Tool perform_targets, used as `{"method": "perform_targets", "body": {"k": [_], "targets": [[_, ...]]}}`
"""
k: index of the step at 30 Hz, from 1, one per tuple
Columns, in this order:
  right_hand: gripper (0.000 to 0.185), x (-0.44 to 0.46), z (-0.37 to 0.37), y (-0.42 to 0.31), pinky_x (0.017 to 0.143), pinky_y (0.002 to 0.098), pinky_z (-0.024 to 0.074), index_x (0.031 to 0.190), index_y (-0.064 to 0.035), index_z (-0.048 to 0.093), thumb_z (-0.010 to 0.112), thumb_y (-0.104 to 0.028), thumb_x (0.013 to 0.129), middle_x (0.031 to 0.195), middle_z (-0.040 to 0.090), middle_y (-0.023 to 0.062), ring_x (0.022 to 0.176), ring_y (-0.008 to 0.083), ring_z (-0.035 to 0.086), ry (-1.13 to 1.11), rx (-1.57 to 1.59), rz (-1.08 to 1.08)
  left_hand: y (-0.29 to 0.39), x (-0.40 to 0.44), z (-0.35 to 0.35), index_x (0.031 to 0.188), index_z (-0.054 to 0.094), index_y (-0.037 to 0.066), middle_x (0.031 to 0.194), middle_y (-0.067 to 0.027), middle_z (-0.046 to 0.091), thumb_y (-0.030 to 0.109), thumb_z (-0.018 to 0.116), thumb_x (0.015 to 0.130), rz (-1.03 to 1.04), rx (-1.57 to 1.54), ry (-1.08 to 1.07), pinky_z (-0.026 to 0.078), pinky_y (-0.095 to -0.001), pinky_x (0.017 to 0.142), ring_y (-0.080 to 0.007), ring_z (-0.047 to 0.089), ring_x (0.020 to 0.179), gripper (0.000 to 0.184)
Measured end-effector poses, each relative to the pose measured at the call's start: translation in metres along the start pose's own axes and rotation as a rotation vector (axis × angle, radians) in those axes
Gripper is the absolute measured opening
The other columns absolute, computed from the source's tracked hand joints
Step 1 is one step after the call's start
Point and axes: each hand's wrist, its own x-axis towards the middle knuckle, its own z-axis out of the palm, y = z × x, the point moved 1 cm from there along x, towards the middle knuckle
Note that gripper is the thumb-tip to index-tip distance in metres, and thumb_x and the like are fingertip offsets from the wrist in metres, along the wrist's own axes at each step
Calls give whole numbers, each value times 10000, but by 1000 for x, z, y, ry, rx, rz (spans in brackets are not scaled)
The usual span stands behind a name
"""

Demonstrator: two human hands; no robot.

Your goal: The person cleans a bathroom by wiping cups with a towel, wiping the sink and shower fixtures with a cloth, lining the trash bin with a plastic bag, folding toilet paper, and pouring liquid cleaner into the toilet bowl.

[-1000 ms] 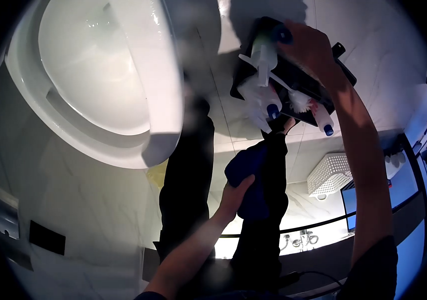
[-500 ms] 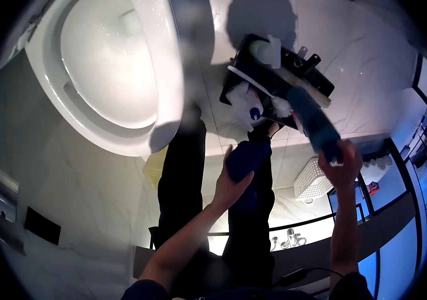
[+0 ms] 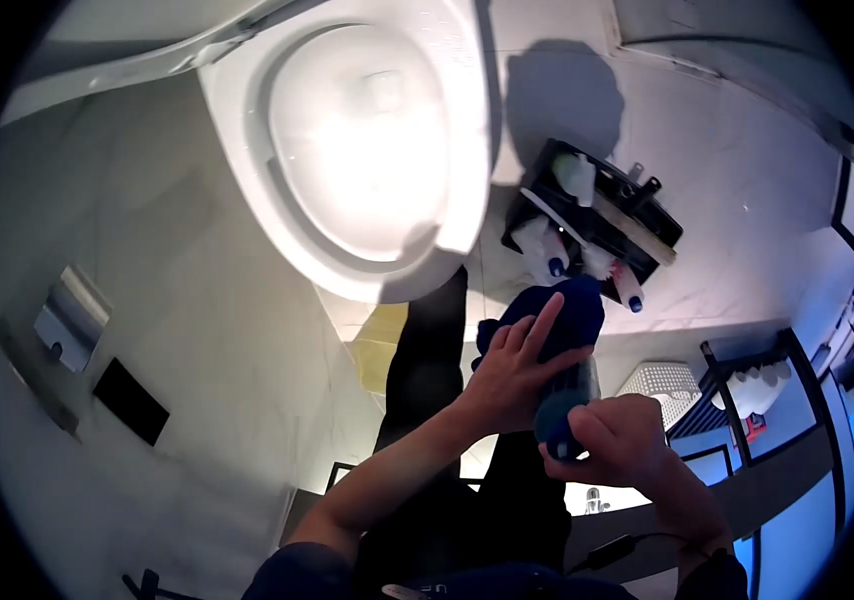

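My left hand [image 3: 507,385] holds a dark blue cloth [image 3: 572,310], its index finger stretched out over it and its thumb along the lower edge. Just below the cloth, my right hand [image 3: 617,440] is wrapped round a teal bottle [image 3: 555,412] with a dark blue end. The bottle's far end reaches up toward the cloth and the left thumb; whether they touch is hidden. Beyond the cloth, on the floor, stands a black caddy [image 3: 545,172] with several bottles and brushes, among them a white bottle with a blue cap [image 3: 557,267].
A white toilet bowl [image 3: 469,150] with a bright inside stands at upper left of the caddy. Something yellow [image 3: 382,350] lies beside my leg. At right are a white perforated basket [image 3: 667,385] and a dark rack with white rolls [image 3: 752,390]. A metal holder [image 3: 74,318] is on the left.
My right hand has brought the bottle down and left, close to the cloth. My left hand has shifted right, its index finger now extended. The view has turned, so toilet and caddy sit further right.
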Motion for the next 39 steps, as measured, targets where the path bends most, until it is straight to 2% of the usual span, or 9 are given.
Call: {"method": "perform_targets", "body": {"k": [6, 8, 12, 14, 22, 30, 31, 34, 39], "targets": [[370, 79, 17, -13, 497, 279, 444, 893, -25, 562, 746, -238, 653, 640, 536, 30, 529, 174, 548, -5, 213, 56, -42, -56, -3, 1235, 483, 177, 1446, -222, 138, 291, 726, 676, -249, -843, -5, 329, -447, 988, -366, 320, 1267, 621], [536, 94, 21, 4, 659, 291, 459, 1074, -7, 541, 727, -351, 707, 768, 573, 47, 708, 150, 576, -8, 674, 438, -44, -69, -26, 1271, 423, 82, 1375, -184, 295, 275, 735, 708, -383, -1146, -20, 344, -413, 990, -295, 381, 1234, 672], [707, 78, 74, -3, 948, 389, 374, 1231, 4, 425, 690, -430, 740, 1193, 469, 173, 1131, 296, 465, -103, 605, 456, -57, -88, -48, 1292, 372, 41, 1182, -125, 525, 404, 600, 815, -836, -2050, 217, 417, -355, 942, -223, 540, 1061, 642], [662, 73, 104, -13, 1045, 427, 254, 1230, 18, 423, 675, -378, 763, 1358, 318, 207, 1286, 363, 281, -115, 451, 347, -74, -90, -53, 1281, 374, 52, 1185, -146, 510, 516, 529, 799, -1027, -2024, 248, 442, -400, 916, -263, 541, 1049, 687], [584, 77, 125, -40, 1069, 440, 180, 1305, -6, 355, 443, -412, 894, 1425, 214, 206, 1326, 347, 201, 262, 581, 452, -78, -96, -79, 1256, 397, 47, 1157, -141, 530, 455, 596, 774, -1019, -1963, 337, 438, -402, 922, -267, 543, 1045, 662], [623, 56, 155, 2, 984, 325, 341, 1378, -68, 267, 567, -201, 849, 1292, 413, 144, 1175, 220, 425, 120, 1458, 1026, -60, -111, -65, 1304, 361, 38, 1265, -106, 466, 247, 724, 721, -784, -1726, 305, 349, -361, 999, -223, 464, 1156, 718], [606, 49, 156, 10, 929, 300, 380, 1353, -82, 304, 563, -117, 807, 1203, 476, 113, 1087, 179, 472, 106, 1496, 1035, -56, -102, -68, 1436, 73, 96, 1305, -78, 410, 336, 759, 591, -865, -1588, 221, 345, -369, 1004, -217, 427, 1194, 1114], [587, 10, 171, 31, 924, 287, 371, 1331, -87, 330, 521, -77, 777, 1179, 476, 98, 1064, 165, 466, 377, 1241, 890, -42, -93, -46, 1441, -17, 105, 1325, -73, 378, 305, 758, 593, -718, -1450, 366, 349, -354, 991, -203, 413, 1192, 1166], [617, -115, 148, 82, 997, 315, 333, 1228, 19, 464, 490, -155, 636, 1161, 538, 159, 1115, 230, 494, 496, 1095, 954, -50, -66, 1, 1267, 360, 68, 1267, -75, 391, 85, 763, 609, -437, -1260, 274, 354, -343, 965, -178, 421, 1142, 772]]}}
